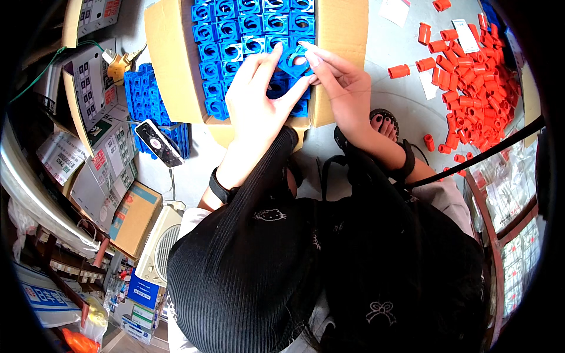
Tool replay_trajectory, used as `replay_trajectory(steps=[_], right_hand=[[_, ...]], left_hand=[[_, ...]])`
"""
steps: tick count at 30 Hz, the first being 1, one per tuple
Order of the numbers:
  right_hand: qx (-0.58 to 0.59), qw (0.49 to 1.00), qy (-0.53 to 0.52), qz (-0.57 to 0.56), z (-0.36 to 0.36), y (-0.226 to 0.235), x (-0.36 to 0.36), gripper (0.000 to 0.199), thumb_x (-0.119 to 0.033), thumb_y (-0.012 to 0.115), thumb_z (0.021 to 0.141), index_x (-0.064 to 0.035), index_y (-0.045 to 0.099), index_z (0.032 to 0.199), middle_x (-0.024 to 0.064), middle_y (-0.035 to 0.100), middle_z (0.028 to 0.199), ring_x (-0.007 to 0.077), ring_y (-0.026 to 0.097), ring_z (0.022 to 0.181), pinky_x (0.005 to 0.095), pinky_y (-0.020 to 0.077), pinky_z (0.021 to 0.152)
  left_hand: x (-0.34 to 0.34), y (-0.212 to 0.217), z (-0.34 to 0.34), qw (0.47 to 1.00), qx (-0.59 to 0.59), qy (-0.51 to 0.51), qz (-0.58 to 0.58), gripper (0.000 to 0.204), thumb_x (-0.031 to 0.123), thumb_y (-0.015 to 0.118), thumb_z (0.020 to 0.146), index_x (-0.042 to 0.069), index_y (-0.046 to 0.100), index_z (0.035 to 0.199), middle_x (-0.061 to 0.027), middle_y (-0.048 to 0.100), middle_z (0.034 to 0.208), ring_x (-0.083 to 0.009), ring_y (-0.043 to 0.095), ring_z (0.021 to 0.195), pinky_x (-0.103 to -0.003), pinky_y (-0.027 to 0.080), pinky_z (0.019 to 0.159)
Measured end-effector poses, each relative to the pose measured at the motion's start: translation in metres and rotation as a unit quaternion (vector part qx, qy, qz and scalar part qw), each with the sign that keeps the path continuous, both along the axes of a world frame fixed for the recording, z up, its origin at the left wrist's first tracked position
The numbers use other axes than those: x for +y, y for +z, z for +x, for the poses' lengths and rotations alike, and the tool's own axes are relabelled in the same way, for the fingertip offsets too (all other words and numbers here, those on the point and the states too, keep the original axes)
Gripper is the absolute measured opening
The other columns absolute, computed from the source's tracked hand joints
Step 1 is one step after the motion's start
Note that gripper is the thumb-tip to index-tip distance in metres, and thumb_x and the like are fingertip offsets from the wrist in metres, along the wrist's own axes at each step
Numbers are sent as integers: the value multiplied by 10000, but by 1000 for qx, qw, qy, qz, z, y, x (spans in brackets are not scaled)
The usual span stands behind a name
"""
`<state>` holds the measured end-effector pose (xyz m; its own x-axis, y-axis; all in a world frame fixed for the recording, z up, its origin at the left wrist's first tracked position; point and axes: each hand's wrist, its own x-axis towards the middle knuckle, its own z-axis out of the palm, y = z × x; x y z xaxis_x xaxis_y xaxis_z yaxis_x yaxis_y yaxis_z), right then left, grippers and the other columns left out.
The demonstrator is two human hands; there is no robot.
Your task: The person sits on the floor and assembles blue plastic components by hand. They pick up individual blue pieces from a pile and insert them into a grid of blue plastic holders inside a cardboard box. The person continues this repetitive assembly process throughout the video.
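Note:
Over an open cardboard carton [343,29], both hands meet at a blue square plastic part with a round hole [288,63], tilted between them. My right hand [347,82] pinches its right edge between thumb and fingers. My left hand [253,97] has its thumb and index finger at the part's left and lower edges. Beneath lie rows of similar blue plastic parts [226,30], packed in the carton with their round holes facing up. My hands cover some of the lower rows.
Red plastic tubes [471,88] lie in a heap on the floor at right, several scattered nearer. A phone [158,143] rests on stacked blue parts [141,94] left of the carton. Printed boxes [103,182] and a beige fan-like appliance [162,244] stand further left.

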<state>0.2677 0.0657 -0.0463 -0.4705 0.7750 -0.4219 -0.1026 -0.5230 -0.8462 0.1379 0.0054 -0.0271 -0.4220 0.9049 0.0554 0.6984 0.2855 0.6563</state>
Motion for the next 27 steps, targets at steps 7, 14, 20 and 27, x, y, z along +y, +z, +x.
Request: replay_trajectory(steps=[7, 14, 20, 27], right_hand=[[-49, 997, 25, 49, 2, -2, -3, 286, -113, 638, 937, -40, 662, 1212, 18, 668, 944, 43, 554, 764, 201, 447, 665], [-185, 922, 114, 321, 8, -17, 8, 211, -138, 746, 788, -76, 722, 988, 54, 631, 832, 203, 605, 763, 314, 475, 644], [-243, 844, 176, 445, 20, -16, 7, 156, -214, 740, 782, -89, 693, 863, 19, 619, 860, 220, 600, 853, 335, 500, 685], [-283, 799, 253, 467, 25, -5, 3, 170, -236, 703, 808, -72, 657, 825, 39, 511, 944, 209, 550, 940, 333, 489, 681]], left_hand=[[-3, 4, -2, 995, -95, 15, -29, 578, 267, 840, 729, 5, 629, 1199, -106, 623, 912, -219, 638, 742, -317, 540, 698], [-12, -7, -7, 998, 46, -35, -21, 434, 297, 822, 705, 38, 664, 1016, -101, 656, 861, -263, 642, 777, -344, 519, 712], [-29, -10, 8, 994, 29, -57, -85, 398, 208, 838, 637, 48, 704, 975, -99, 665, 878, -269, 632, 843, -358, 517, 779], [-39, -13, -6, 988, -12, -122, -90, 422, 202, 819, 622, 46, 686, 990, -84, 620, 937, -270, 581, 923, -375, 481, 815]])
